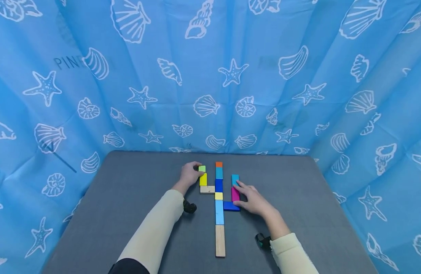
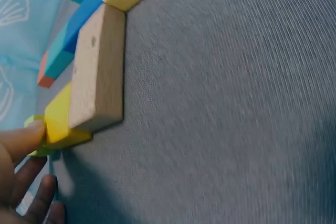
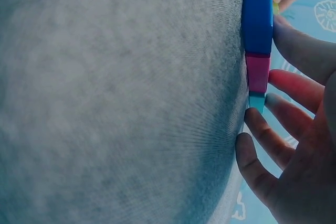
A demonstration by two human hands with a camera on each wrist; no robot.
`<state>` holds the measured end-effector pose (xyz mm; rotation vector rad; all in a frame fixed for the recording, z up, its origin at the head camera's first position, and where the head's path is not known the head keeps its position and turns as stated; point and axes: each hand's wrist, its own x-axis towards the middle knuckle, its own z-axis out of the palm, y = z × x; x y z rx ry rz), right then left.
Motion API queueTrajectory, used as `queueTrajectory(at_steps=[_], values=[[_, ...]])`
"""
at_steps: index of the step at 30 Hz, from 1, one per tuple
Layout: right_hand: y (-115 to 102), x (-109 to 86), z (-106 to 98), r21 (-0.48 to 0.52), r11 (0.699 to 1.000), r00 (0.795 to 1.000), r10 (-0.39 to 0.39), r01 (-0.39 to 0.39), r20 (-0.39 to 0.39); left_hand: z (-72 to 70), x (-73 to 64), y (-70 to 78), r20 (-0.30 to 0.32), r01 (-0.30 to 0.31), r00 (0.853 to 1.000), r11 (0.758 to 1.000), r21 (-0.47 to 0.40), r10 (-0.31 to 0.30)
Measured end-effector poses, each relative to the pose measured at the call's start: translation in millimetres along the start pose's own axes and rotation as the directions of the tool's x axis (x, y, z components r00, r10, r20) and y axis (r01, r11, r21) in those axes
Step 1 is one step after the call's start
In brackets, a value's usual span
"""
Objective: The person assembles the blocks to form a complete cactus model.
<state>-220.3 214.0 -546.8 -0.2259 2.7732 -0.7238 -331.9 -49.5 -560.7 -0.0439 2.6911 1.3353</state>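
Note:
My left hand (image 1: 189, 174) pinches a lime green block (image 1: 201, 168) between thumb and finger. This block lies at the far end of a yellow block (image 1: 203, 179), which meets a plain wooden block (image 2: 97, 66) lying crosswise. My right hand (image 1: 255, 199) has its fingers spread along a magenta block (image 1: 235, 194) and a light blue block (image 1: 235, 179), set end to end. In the right wrist view its thumb is beside the dark blue block (image 3: 258, 19), with fingertips at the magenta and light blue ones.
A straight row of blocks runs up the middle of the grey table (image 1: 135, 171): a long wooden block (image 1: 220, 241), a pale blue block (image 1: 219, 213), a small pale yellow block (image 1: 219, 196), then blue, teal and orange ones. A blue shell-patterned curtain (image 1: 210, 76) hangs behind.

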Motion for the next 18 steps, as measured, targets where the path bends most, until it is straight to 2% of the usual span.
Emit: queueTrajectory(at_steps=[6, 9, 13, 15, 18], values=[[-1.9, -0.4, -1.8, 0.005, 1.000, 1.000, -0.002, 0.002, 0.004, -1.6, -0.7, 1.3, 0.068, -0.062, 0.996, 0.983, 0.175, 0.051], [-2.6, -0.2, -2.5, 0.000, 1.000, 1.000, -0.003, 0.003, 0.008, -2.8, 0.4, -1.7, 0.089, -0.099, 0.993, 0.970, 0.223, 0.081], [-1.6, -0.6, -3.1, -0.015, 1.000, 1.000, -0.010, 0.010, 0.018, -6.4, -0.6, -9.0, 0.103, -0.147, 0.986, 0.968, 0.204, 0.128], [-0.9, -0.9, -3.6, -0.020, 1.000, 1.000, -0.016, 0.016, 0.019, -10.1, -2.4, -13.8, 0.097, -0.168, 0.984, 0.968, 0.185, 0.152], [-0.1, -1.3, -5.0, -0.016, 1.000, 1.000, -0.025, 0.025, 0.016, -17.4, -6.6, -23.3, 0.076, -0.219, 0.975, 0.957, 0.191, 0.208]])
